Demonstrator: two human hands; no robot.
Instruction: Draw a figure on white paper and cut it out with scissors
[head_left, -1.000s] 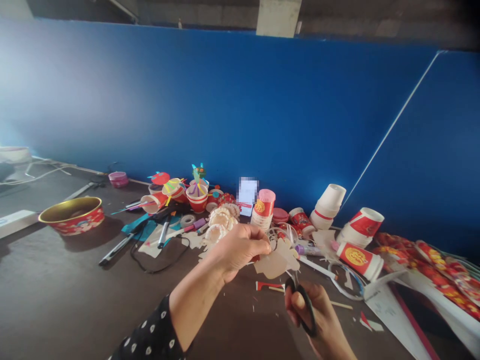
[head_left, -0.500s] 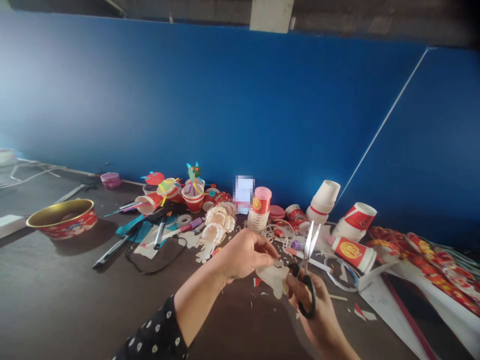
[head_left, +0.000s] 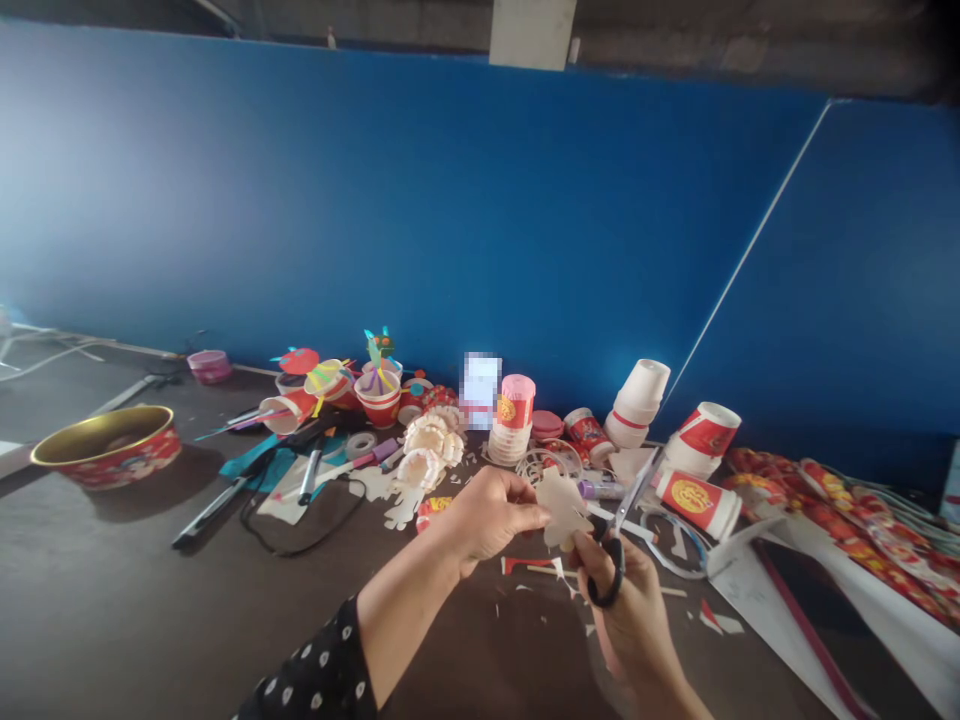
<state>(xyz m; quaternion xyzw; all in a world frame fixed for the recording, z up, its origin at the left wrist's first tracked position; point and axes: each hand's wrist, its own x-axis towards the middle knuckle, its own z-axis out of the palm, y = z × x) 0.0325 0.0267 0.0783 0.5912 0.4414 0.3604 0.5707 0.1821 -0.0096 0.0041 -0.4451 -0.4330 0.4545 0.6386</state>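
My left hand (head_left: 495, 510) pinches the left edge of a pale paper cutout (head_left: 561, 508) with a wavy outline, held above the table. In my right hand (head_left: 622, 580) are scissors (head_left: 616, 565) with black handles, their blades pointing up and away to the right, apart from the paper. The right thumb and fingertips also touch the cutout's lower right edge. Below the hands lie red and white paper scraps (head_left: 536, 566) and a thin wooden stick (head_left: 667, 591). To the left of my left hand are scalloped white paper cup pieces (head_left: 427, 450).
Stacked paper cups (head_left: 637, 405) and a lying red cup (head_left: 694, 500) stand at the right, near a dark phone (head_left: 832, 620) on white paper. At left are a red and gold bowl (head_left: 109, 450), a box cutter (head_left: 210, 515) and cup crafts (head_left: 377, 385). A blue partition (head_left: 450, 200) closes the back.
The paper cutout has been raised and turned, showing more of its face. The scissors have tilted to the right, and their blades look closer together. The view has shifted slightly.
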